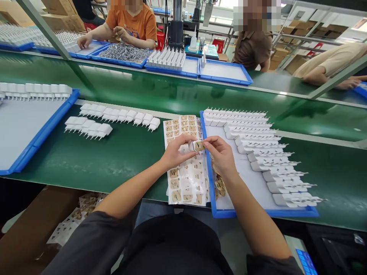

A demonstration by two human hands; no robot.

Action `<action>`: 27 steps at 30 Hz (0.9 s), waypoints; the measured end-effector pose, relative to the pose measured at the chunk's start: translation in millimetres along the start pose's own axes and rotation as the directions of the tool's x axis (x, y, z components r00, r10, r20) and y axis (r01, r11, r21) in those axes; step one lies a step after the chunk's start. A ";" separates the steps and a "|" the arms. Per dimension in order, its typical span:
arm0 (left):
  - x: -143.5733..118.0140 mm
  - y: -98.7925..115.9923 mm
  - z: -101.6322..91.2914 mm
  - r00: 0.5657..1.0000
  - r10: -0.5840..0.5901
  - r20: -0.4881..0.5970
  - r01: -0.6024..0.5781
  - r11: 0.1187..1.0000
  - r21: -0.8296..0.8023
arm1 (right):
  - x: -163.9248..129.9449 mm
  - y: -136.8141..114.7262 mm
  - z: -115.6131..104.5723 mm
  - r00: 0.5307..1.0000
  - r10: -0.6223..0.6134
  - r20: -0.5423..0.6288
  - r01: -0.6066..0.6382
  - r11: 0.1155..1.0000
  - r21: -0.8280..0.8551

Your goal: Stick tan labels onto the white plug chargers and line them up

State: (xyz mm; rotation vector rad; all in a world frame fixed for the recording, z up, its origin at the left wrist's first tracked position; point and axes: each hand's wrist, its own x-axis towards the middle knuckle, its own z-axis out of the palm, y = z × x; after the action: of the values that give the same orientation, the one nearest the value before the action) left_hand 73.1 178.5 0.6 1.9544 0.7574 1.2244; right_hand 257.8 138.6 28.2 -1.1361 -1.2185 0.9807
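My left hand [175, 152] and my right hand [220, 153] meet over a sticker sheet [183, 183], both pinching one small white charger plug [197, 146] with a tan label on its face. The sheet carries several tan labels, with many spots peeled bare. Just right of it stands a blue tray [258, 212] holding several white plugs [258, 141] laid in a diagonal row. A few loose labels [219, 185] lie in the tray under my right wrist.
Two rows of white plugs [114, 114] lie on the green belt at left. Another blue tray [37, 137] sits far left. Across the belt, other people work at blue trays [223, 72] of plugs and metal parts [124, 52]. Discarded sheets [71, 225] lie below.
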 end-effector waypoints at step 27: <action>1.2 -2.4 1.1 0.984 0.177 -0.031 -0.173 0.979 0.109 | -5.4 2.9 5.4 0.996 -0.084 -0.041 0.076 0.981 -0.178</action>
State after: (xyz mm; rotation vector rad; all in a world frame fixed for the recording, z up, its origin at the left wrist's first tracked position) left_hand 74.3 180.6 -1.0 2.1261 0.6953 1.3554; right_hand 251.9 134.5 24.3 -1.2314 -1.3209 0.7921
